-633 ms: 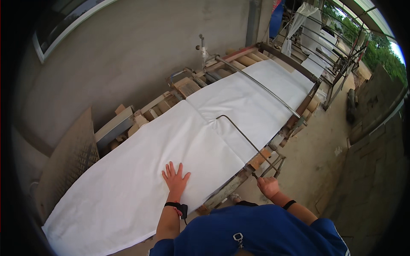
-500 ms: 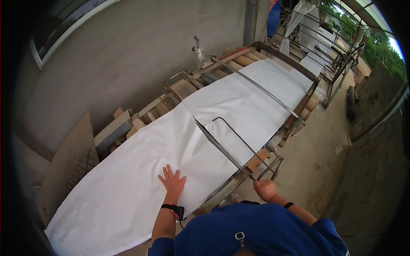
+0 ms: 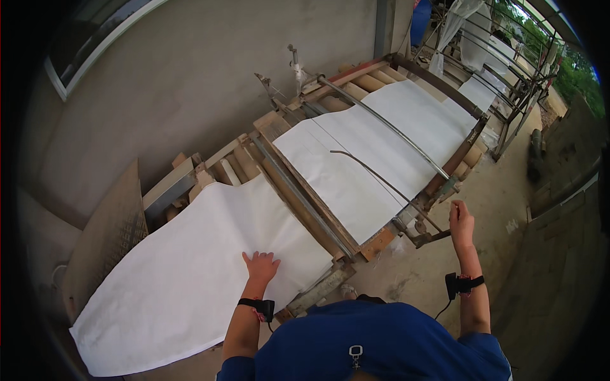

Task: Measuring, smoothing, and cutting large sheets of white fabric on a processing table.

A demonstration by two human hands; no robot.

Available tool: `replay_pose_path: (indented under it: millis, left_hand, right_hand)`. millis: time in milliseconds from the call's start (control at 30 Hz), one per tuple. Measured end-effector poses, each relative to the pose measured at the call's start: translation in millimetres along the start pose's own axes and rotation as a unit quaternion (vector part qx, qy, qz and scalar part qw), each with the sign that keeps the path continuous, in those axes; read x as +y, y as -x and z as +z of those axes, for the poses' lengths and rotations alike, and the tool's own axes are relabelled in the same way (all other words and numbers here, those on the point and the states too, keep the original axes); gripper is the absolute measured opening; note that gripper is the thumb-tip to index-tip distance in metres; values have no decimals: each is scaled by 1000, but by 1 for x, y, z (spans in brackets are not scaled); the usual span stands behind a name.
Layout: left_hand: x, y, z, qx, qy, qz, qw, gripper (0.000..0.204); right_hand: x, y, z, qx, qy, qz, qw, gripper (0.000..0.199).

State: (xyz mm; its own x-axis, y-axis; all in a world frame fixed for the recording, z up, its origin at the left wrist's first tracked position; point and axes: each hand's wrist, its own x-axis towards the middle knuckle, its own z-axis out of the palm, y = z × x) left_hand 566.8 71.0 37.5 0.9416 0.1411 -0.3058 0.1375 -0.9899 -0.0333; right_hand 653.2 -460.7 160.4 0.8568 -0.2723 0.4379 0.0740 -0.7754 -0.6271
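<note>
My left hand (image 3: pixel 260 267) lies flat, fingers spread, on the near white sheet (image 3: pixel 184 273), close to its right edge. That sheet is draped over a wooden roller frame (image 3: pixel 318 289). My right hand (image 3: pixel 460 222) is closed around the end of a metal lever handle (image 3: pixel 435 237) at the frame's right side. A thin bent rod (image 3: pixel 381 181) runs from the lever across the far white sheet (image 3: pixel 387 133). A gap with a metal rail (image 3: pixel 298 190) separates the two sheets.
A grey wall (image 3: pixel 190 82) runs along the left behind the frame. A perforated board (image 3: pixel 105 241) leans at the left. A long steel bar (image 3: pixel 387 130) crosses the far sheet. More racks with white sheets (image 3: pixel 489 57) stand at the top right. Concrete floor (image 3: pixel 508 222) lies to the right.
The near sheet now lies apart from the far one, with a gap and rail showing between them. My right hand has risen with the lever; my left hand still presses the sheet.
</note>
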Motion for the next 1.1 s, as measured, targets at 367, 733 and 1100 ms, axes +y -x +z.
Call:
replay_pose_path:
  millis: [367,733,1100]
  left_hand:
    - [-28,188,-5,170,130,-127,969,26]
    - [-101,511,195,71,337,-536,770,31]
    - [-342,671,241,72,293,-548,780,28]
  right_hand:
    - [-138,21,324,-223,155,-178,946,44]
    - [-71,-33,380,-238,209,-136,939,23]
    - [-385,274,437,-363,-15,-226,904,53]
